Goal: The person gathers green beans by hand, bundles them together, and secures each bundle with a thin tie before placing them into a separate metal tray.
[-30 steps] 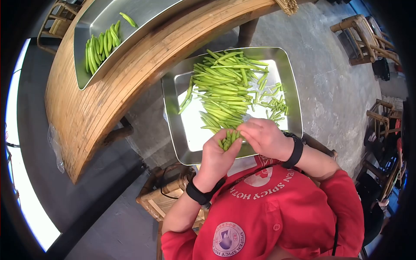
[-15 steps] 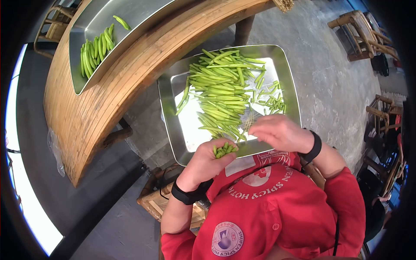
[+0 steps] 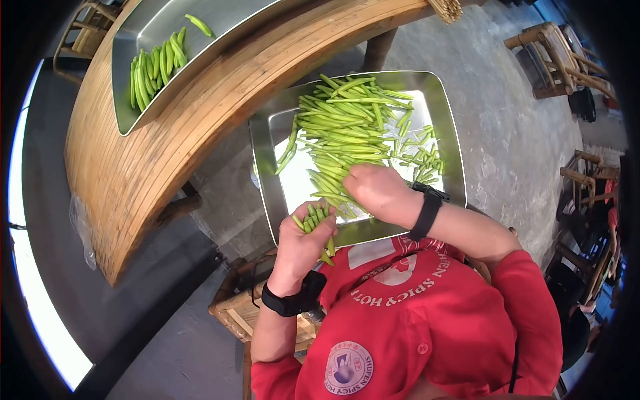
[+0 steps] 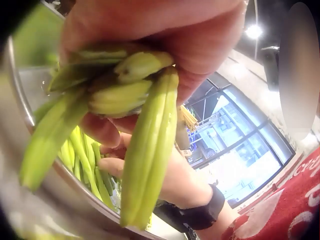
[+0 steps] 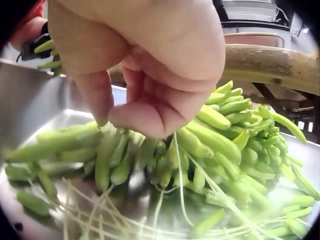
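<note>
My left hand (image 3: 303, 243) grips a bunch of green beans (image 4: 150, 150) near the close left corner of a metal tray (image 3: 459, 180). Their ends stick out past the thumb, and in the left wrist view two point downward. Over the near part of the bean pile (image 3: 347, 133) in the tray is my right hand (image 3: 383, 193), its fingers curled. In the right wrist view its thumb and forefinger pinch at the tip of a green bean (image 5: 103, 160) at the pile's edge. Thin pale strings (image 5: 180, 185) trail below the beans.
Short bean pieces (image 3: 423, 163) lie along the tray's right side. On the curved wooden table (image 3: 160, 173) at the left stands a second metal tray (image 3: 227, 17), holding a row of beans (image 3: 157, 70). Wooden stools (image 3: 550, 60) are on the floor at the right.
The hands were together at the bunch, then parted. The left hand has shifted left with its beans, and the right hand has moved left onto the pile in the tray.
</note>
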{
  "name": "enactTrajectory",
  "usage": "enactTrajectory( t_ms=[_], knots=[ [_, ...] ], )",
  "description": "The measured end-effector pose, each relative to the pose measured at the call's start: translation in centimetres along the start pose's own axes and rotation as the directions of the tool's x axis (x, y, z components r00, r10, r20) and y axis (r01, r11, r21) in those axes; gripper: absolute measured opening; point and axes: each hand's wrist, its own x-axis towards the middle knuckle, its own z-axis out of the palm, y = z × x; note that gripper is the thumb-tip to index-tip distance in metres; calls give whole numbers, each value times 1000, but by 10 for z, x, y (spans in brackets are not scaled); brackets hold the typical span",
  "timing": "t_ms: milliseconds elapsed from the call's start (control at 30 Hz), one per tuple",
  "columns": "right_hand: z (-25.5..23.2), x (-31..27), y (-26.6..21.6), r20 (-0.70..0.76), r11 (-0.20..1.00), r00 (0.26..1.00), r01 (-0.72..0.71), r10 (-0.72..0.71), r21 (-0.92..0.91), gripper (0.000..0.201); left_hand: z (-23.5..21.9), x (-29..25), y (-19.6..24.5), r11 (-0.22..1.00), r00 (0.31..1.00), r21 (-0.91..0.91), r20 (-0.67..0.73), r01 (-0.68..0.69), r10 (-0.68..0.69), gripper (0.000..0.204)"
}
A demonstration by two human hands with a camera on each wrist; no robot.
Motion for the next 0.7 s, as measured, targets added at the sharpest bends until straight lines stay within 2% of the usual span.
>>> enactTrajectory(
  t_ms=[67,200,267,300,333,400,433,467,500,533,567,633,700],
  knots=[
    [10,4,1,-58,1000,998,11,-12,-24,6,0,0,-1,999,1000,-48,-15,-12,11,11],
    [7,1,6,-81,1000,997,15,-14,13,9,2,-1,0,997,999,-67,-17,-37,36,11],
    [-18,-6,3,-82,957,994,-43,69,286,11,5,2,3,995,999,-88,-14,-54,53,11],
    [-28,-10,2,19,872,991,-124,130,473,13,9,5,4,993,998,-95,-24,-67,65,10],
    [-36,-14,0,24,874,991,-124,128,470,13,12,6,4,992,996,-99,-32,-81,79,10],
    [-47,-21,-2,188,656,973,-230,136,719,15,16,10,1,994,995,-45,20,-98,99,11],
    [-47,-24,-2,194,636,974,-221,114,739,16,17,12,1,993,991,14,73,-115,114,12],
    [-45,-25,1,191,636,974,-222,118,739,16,18,12,3,993,990,16,77,-116,115,12],
    [-42,-25,5,9,766,1000,0,-8,643,16,19,12,5,986,989,126,120,-107,91,14],
    [-40,-26,7,-150,844,976,215,-161,492,15,19,11,7,966,985,237,159,-99,63,16],
    [-39,-28,8,-154,843,976,213,-156,494,15,18,12,4,965,985,243,161,-99,60,16],
    [-37,-34,10,-88,922,941,338,-327,191,15,18,13,-4,885,979,433,175,-170,103,13],
    [-35,-37,9,-97,927,940,338,-326,161,16,19,13,-2,862,981,480,168,-164,93,14]
  ],
)
